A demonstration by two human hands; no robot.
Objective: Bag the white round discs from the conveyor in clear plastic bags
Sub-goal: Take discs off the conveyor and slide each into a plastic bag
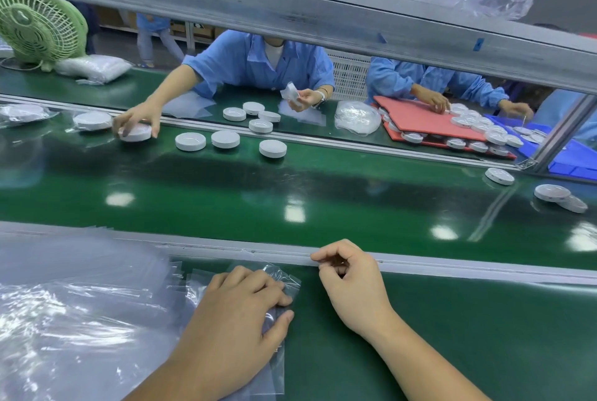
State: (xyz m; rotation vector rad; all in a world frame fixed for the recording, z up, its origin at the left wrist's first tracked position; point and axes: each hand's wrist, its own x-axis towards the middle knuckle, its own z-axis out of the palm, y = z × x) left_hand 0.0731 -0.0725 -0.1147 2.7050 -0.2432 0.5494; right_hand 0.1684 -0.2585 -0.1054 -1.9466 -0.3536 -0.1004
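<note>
Pinching bag [288, 281], left hand [232, 313], right hand [352, 287] curled

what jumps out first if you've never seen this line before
The glossy green conveyor belt fills the middle, with white round discs scattered along its far edge. Up close, the left hand pinches a clear plastic bag beside a big shiny stack of bags, the right hand curled next to it. Across the belt, workers in blue handle more discs, one at a red tray.
</note>
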